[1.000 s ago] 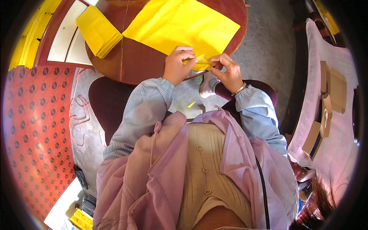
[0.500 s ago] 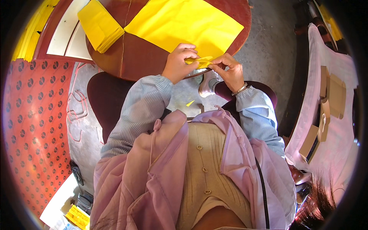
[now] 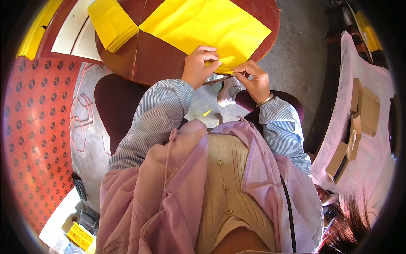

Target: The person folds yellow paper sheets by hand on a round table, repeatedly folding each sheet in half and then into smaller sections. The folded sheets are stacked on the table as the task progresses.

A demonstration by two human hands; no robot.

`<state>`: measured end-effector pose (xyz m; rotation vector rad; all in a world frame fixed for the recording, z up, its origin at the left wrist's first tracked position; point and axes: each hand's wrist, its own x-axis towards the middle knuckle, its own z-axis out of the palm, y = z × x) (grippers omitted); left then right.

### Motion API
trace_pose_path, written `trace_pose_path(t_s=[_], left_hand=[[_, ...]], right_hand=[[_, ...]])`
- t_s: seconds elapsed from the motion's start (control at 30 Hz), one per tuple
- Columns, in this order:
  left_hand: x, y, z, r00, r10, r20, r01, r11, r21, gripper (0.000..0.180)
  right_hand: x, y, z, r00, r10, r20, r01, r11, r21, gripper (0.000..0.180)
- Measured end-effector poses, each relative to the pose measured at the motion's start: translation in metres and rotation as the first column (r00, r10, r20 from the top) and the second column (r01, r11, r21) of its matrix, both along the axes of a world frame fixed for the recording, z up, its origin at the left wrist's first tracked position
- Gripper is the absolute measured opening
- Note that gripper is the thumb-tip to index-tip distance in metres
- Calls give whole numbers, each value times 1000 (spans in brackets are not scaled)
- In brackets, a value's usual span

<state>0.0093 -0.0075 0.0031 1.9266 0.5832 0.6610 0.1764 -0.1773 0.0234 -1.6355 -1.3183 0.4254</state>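
A large yellow sheet, paper or cloth point(image 3: 211, 25), lies on a round red-brown table point(image 3: 163, 57). Its near corner is bunched between my hands at the table's front edge. My left hand point(image 3: 199, 67) is closed at the fold, its fingers curled over the yellow material. To the right, my right hand point(image 3: 256, 81) pinches the corner between thumb and forefinger. A thick stack of folded yellow sheets point(image 3: 111, 25) sits on the table's left side.
A small yellow scrap point(image 3: 207, 112) lies on the concrete floor near my shoe point(image 3: 229, 92). At right, opened cardboard boxes point(image 3: 368, 110) rest on a pink-covered table point(image 3: 334, 127). Red patterned sheeting point(image 3: 40, 135) and a pink cord point(image 3: 84, 114) are at left.
The folded edge between my hands looks flatter and lower than before. Both hands keep nearly the same place and grip, and the whole view has shifted slightly.
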Motion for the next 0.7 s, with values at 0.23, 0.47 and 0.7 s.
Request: trace_pose_path(t_s=[0.23, 0.47, 0.7], left_hand=[[-3, 8, -5, 993, -112, 33, 109, 991, 72, 21], [1, -2, -4, 999, -23, 31, 23, 999, 26, 20], [2, -3, 1, 1000, 25, -12, -25, 999, -46, 21]], right_hand=[[-2, 3, -2, 996, -80, -25, 79, 996, -37, 17], [-8, 4, 2, 993, -97, -69, 96, 995, -19, 15], [-2, 3, 6, 994, 17, 113, -25, 997, 72, 13]])
